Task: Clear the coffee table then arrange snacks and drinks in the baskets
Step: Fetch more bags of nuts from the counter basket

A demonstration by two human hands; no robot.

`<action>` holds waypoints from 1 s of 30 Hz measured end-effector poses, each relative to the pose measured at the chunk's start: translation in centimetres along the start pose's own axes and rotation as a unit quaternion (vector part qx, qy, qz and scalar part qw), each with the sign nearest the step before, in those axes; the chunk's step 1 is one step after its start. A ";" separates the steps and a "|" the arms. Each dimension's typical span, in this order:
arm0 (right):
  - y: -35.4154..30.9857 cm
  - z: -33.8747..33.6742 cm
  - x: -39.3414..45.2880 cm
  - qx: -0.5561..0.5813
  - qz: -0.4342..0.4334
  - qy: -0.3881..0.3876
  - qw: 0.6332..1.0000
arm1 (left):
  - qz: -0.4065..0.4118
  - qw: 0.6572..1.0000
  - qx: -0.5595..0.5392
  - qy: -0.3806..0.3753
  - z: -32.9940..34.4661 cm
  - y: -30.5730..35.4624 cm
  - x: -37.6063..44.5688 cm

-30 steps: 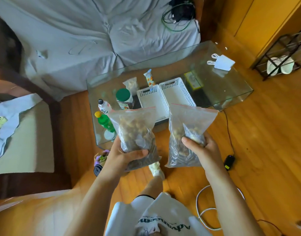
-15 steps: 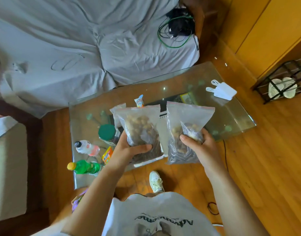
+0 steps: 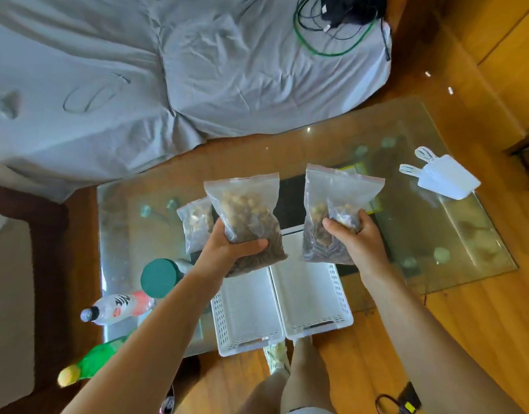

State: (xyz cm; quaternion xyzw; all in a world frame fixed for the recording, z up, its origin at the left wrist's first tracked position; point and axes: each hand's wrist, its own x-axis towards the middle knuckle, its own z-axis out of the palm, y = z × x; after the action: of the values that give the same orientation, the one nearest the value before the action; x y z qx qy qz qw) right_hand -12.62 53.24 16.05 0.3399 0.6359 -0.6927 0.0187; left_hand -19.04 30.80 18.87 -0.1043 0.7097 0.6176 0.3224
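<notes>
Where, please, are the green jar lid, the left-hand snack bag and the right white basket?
green jar lid (image 3: 159, 278), head view, centre of the lid's top.
left-hand snack bag (image 3: 247, 213), head view, snack-filled middle of the bag.
right white basket (image 3: 309, 297), head view, bare floor inside.

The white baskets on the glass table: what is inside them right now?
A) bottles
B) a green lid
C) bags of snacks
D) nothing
D: both white baskets show only bare white bottoms, while the two snack bags are held above them, one in the left hand and one in the right hand, and the bottles lie off to the left.
</notes>
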 end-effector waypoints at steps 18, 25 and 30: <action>9.1 0.4 22.6 -0.166 0.088 -0.005 0.982 | -0.169 0.982 0.032 0.079 3.4 -6.5 21.1; 12.0 0.8 24.8 -0.259 0.123 -0.031 0.957 | -0.198 0.973 0.089 0.084 5.1 -8.5 24.4; 12.6 1.0 25.3 -0.279 0.125 -0.035 0.951 | -0.215 0.968 0.121 0.051 5.7 -9.6 24.9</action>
State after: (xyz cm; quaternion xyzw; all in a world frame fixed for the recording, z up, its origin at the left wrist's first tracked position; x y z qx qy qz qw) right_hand -26.68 60.24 -7.42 0.3736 0.7553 -0.4910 0.2210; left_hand -31.12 40.33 -3.65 -0.2464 0.7553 0.4372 0.4214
